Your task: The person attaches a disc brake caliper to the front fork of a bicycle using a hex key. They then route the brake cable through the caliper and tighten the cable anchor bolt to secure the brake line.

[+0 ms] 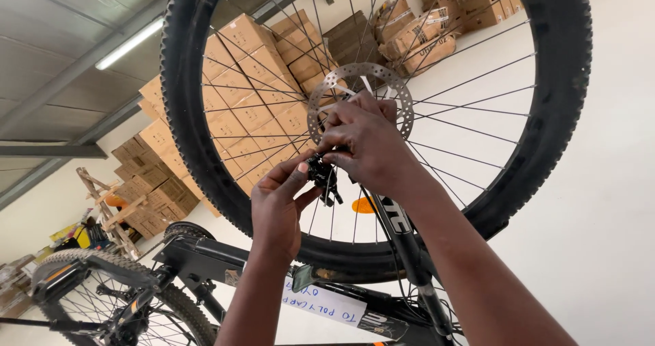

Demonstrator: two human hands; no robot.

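A bicycle hangs upside down in front of me, its front wheel (205,39) with a knobby black tyre filling the view. A silver brake disc (327,87) sits at the hub. A small black brake caliper (323,175) sits beside the disc, near the black fork leg (402,237). My left hand (280,206) pinches the caliper from below with thumb and fingers. My right hand (365,145) grips it from above, covering the hub and part of the disc.
The black bike frame (205,254) carries a white handwritten label (324,304). Another bicycle wheel (102,298) is at lower left. Stacks of cardboard boxes (239,100) fill the background, with a wooden frame (109,209) at left.
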